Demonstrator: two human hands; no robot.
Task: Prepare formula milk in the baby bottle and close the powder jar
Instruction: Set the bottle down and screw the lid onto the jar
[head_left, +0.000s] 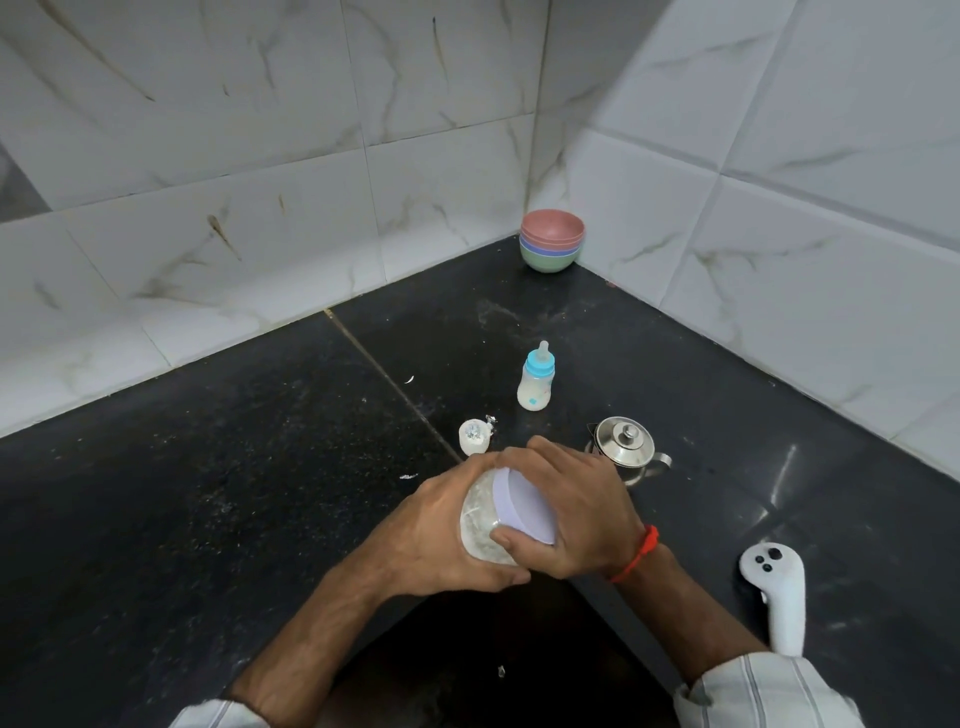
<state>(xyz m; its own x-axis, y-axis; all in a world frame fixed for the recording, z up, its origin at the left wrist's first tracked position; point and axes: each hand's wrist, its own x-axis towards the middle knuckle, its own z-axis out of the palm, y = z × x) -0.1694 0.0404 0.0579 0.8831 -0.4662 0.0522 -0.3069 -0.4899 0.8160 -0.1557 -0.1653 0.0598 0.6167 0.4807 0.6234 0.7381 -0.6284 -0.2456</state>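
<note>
The fingers of the right hand (576, 512) are curled tight over the lilac lid (522, 506) of the powder jar (480, 525), thumb pressed on its near edge. The left hand (434, 540) wraps around the clear body of the jar from below and the side, fingers closed firmly against it, so the jar lies tilted between both hands, lifted above the black counter (234, 493). A red thread (636, 553) circles the right wrist, and striped sleeves show at both forearms.

Beyond the hands, just past the right knuckles, sits a small steel kettle (626, 447) with its lid on. To the left of it stands a small white cup (474, 437). Farther back the baby bottle (536, 382) stands upright, blue collar and teat fitted, holding whitish milk. In the tiled corner is a stack of coloured bowls (552, 248). A white controller (776, 592) lies on the counter at the right.
</note>
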